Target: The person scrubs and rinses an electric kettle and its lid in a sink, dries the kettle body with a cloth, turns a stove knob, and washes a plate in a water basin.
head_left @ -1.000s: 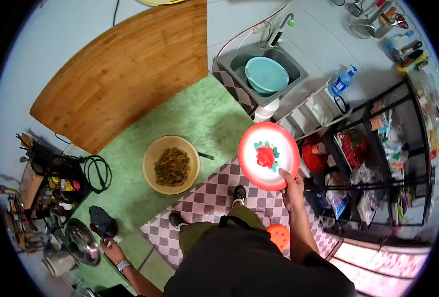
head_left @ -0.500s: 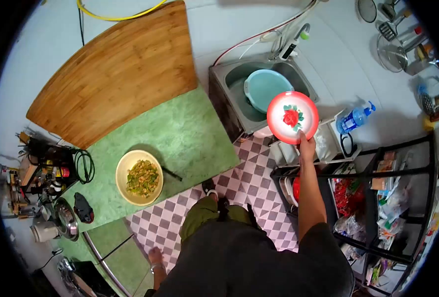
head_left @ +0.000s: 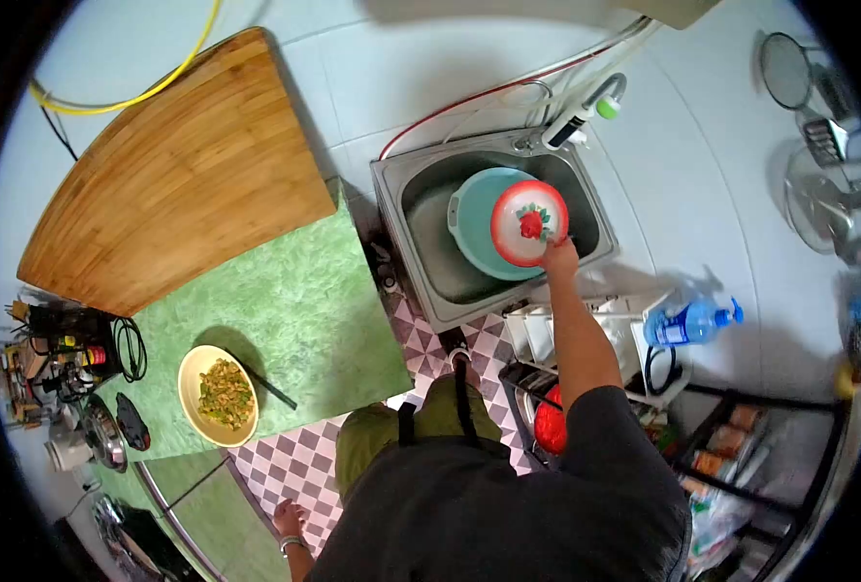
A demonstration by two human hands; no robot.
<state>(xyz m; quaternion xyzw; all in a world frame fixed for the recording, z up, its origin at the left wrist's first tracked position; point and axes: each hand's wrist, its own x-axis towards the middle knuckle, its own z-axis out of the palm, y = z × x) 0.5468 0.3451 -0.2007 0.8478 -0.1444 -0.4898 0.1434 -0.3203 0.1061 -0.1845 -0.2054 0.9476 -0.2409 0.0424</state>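
Note:
My right hand grips the rim of a white plate with a red edge and a rose pattern. The plate is held over the right part of a light blue basin, which stands in the metal sink. Low at my left side hangs my left hand, holding nothing, its fingers apart. A cream bowl of chopped food rests on the green counter, with dark chopsticks beside it.
A large wooden board leans at the back left. The faucet rises behind the sink. Right of the sink are a dish rack, a blue soap bottle and a black shelf. Utensils hang on the right wall.
My right hand has carried the plate from beside the counter to over the basin. My left hand has left the dark cloth on the counter and dropped to my side. The view has shifted toward the sink.

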